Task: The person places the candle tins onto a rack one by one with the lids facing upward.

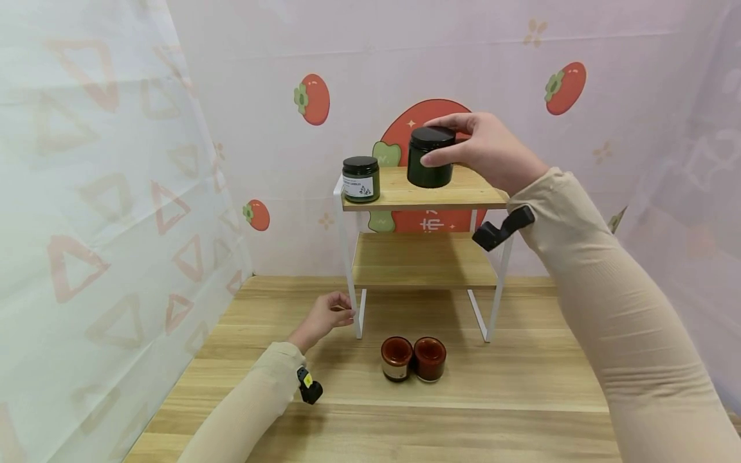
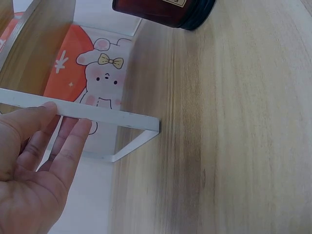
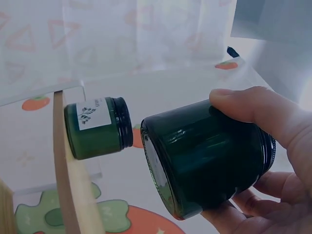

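My right hand [image 1: 492, 148] grips a dark green candle jar [image 3: 204, 156] with a black lid, thumb on one side and fingers on the other. The jar is held over the top board [image 1: 399, 188] of a two-tier wooden shelf. On that board's left end stands another green candle jar [image 1: 361, 180], with a white label and black lid. Low on the shelf's left side, my left hand [image 1: 325, 316] pinches the white metal leg [image 2: 107, 115] between thumb and fingers.
Two red-brown glass candle jars, a labelled one [image 1: 396, 359] and a plain-sided one [image 1: 430, 360], stand side by side on the wooden table [image 1: 498, 411] before the shelf. The lower board [image 1: 422, 260] sits beneath the top one. A printed cloth [image 1: 260, 128] hangs behind.
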